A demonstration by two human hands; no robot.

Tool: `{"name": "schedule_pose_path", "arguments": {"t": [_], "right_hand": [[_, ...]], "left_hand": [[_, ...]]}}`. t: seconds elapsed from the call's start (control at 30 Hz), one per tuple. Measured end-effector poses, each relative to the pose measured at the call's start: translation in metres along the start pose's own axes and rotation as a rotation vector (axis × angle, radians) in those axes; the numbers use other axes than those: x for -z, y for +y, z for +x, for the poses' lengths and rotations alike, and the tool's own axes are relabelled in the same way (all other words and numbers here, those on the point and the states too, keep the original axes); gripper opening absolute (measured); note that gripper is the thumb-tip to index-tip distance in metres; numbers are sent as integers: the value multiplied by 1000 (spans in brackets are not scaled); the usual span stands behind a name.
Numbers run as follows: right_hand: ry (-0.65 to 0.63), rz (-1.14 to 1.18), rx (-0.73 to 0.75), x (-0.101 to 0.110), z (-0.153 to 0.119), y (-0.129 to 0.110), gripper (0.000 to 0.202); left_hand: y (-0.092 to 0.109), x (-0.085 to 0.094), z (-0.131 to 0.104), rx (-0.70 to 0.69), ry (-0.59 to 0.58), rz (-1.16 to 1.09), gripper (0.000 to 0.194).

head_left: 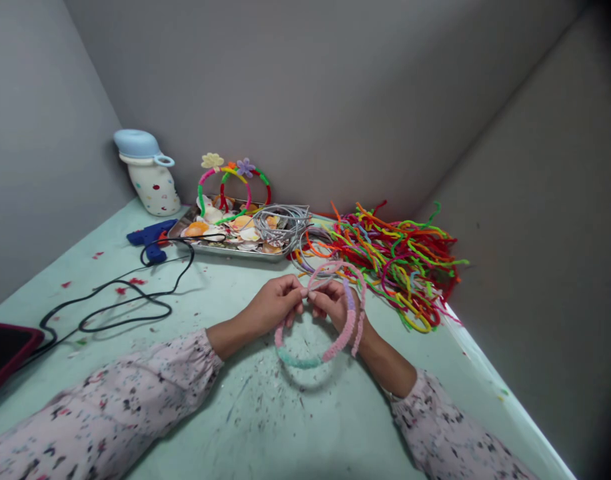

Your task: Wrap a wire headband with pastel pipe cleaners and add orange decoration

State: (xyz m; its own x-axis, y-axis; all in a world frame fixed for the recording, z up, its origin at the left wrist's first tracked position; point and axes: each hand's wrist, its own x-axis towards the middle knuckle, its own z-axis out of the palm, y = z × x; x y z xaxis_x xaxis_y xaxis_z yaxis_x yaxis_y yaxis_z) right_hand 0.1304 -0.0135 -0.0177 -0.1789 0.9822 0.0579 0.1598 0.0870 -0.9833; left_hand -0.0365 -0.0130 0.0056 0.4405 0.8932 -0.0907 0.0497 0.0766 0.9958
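In front of me, a wire ring wrapped in fuzzy pipe cleaner (301,361), in pink, lilac and mint sections, stands tilted above the table. My left hand (284,299) is closed, its thumb and fingers pinching the ring's upper part. Close beside it, my right hand (336,304) pinches the same spot with closed fingertips. A loose pink pipe cleaner (361,277) arches over the right hand and hangs down past its wrist side. The fingertips hide exactly where the wire and pipe cleaner meet.
Behind the hands, a metal tray (235,253) holds shells, a coil of grey wire (285,223) and finished rings with flowers (245,167). Colourful pipe cleaners (400,257) are heaped at right. On the left are a blue glue gun (152,235), black cable (168,307), bottle (152,187) and dark-screened device (8,353).
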Motion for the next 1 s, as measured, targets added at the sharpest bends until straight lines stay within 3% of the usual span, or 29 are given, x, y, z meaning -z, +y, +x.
{"name": "schedule_pose_path", "arguments": {"t": [0.37,1.0], "right_hand": [[23,40,33,-3,-3,-3,18],[75,34,-2,-7,-6,-12,7]], "left_hand": [[-9,-1,2,-34,1,75,26],[-5,-4,-1,-73,-9,148,23]]}}
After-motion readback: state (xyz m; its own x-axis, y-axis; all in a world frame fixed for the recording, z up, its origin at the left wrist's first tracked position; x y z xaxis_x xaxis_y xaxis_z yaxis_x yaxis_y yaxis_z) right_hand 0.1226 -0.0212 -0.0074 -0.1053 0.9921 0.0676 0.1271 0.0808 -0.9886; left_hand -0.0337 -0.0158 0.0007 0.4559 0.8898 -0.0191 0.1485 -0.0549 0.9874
